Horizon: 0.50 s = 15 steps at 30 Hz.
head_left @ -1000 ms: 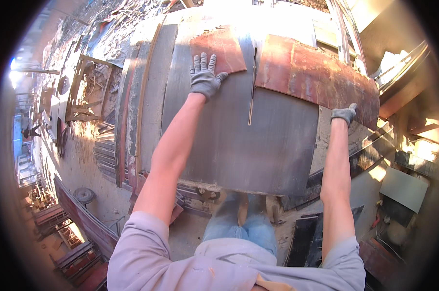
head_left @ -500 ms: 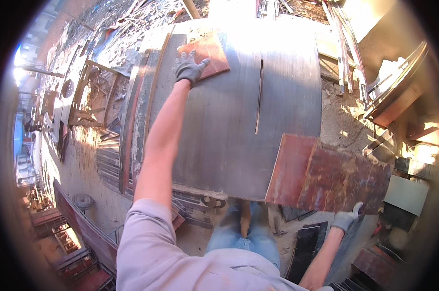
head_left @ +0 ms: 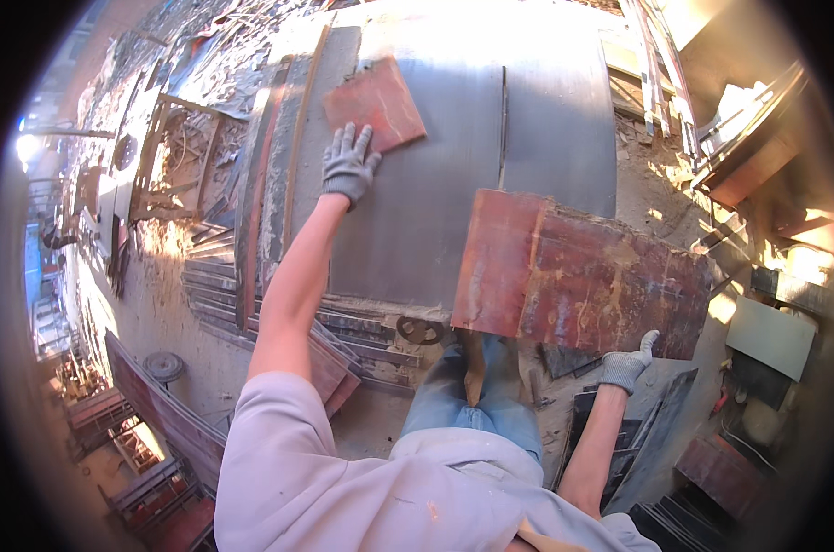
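Observation:
My left hand [head_left: 347, 166], in a grey glove, lies flat with fingers spread on the near edge of a small reddish board piece [head_left: 375, 103] that rests on the grey metal saw table [head_left: 417, 212]. My right hand [head_left: 627, 364], also gloved, grips the lower edge of a large rusty-red board [head_left: 583, 276]. That board hangs over the table's near right corner. A narrow blade slot [head_left: 503, 124] runs down the table top.
Stacked planks and metal strips [head_left: 224, 267] lie left of the table. Dark panels [head_left: 647, 442] lean on the ground at lower right. A pale box [head_left: 769, 336] and wooden shelving [head_left: 758, 138] stand at the right. Scrap wood [head_left: 159, 156] piles up at the far left.
The large board has been pulled from the table's far right toward me and to the near right corner, carried by my right hand. My left hand has stayed on the small piece.

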### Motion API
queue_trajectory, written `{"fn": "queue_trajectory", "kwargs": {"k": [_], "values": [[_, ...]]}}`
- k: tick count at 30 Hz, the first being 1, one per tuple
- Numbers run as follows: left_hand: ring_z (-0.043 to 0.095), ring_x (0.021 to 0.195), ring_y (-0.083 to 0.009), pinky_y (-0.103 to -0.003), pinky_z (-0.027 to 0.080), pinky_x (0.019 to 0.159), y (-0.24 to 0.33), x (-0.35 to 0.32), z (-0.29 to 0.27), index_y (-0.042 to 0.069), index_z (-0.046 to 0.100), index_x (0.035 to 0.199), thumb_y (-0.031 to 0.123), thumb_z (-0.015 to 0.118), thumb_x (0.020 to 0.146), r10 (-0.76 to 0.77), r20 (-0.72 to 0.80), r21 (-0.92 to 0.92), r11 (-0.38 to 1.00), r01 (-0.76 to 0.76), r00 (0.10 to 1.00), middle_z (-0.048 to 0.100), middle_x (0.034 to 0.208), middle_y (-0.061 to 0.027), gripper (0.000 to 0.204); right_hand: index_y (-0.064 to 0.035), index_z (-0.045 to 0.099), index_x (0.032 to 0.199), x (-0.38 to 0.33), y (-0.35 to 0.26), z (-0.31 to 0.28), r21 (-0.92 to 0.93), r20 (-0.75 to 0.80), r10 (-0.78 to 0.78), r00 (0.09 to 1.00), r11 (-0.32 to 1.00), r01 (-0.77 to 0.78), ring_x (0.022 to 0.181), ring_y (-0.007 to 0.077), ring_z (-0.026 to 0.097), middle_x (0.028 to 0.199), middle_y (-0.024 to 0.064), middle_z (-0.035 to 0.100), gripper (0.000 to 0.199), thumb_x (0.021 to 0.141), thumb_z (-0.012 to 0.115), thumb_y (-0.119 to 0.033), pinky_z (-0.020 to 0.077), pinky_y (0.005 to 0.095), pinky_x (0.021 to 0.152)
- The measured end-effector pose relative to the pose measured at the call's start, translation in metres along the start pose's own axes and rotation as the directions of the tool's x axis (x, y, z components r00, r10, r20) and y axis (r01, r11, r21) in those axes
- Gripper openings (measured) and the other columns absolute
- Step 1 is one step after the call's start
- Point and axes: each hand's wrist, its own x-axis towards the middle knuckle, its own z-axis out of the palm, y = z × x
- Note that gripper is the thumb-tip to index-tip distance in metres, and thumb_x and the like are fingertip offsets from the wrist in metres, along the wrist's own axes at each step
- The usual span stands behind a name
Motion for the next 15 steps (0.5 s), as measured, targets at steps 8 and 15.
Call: {"fn": "queue_trajectory", "kwargs": {"k": [8,15], "values": [[0.037,0.153,-0.0384,-0.048,0.031,0.124,-0.015,-0.226,-0.071,0.013,0.048,0.157,0.050,0.072,0.094,0.013,0.165,-0.103,0.995,0.004,0.986,0.039,0.166,-0.0182,0.077,-0.0107,0.057,0.147,-0.015,-0.019,-0.041,-0.061,0.041,-0.033,0.999,0.998,0.035,0.138,0.0378,0.053,0.151,0.0111,0.059,0.061,0.098,0.069,-0.045,0.0400,0.0611,0.117],[0.019,0.159,-0.0450,-0.068,0.015,0.124,0.086,-0.190,-0.054,0.026,0.034,0.165,0.076,0.060,0.089,-0.257,0.127,-0.067,0.961,0.267,0.958,0.025,0.172,-0.0198,0.095,-0.0106,0.060,0.145,-0.021,-0.002,-0.042,-0.010,0.134,0.075,0.988,0.997,-0.074,0.136,0.0374,0.055,0.149,0.0099,0.060,0.059,0.098,0.070,-0.044,0.0392,0.0607,0.118]]}}
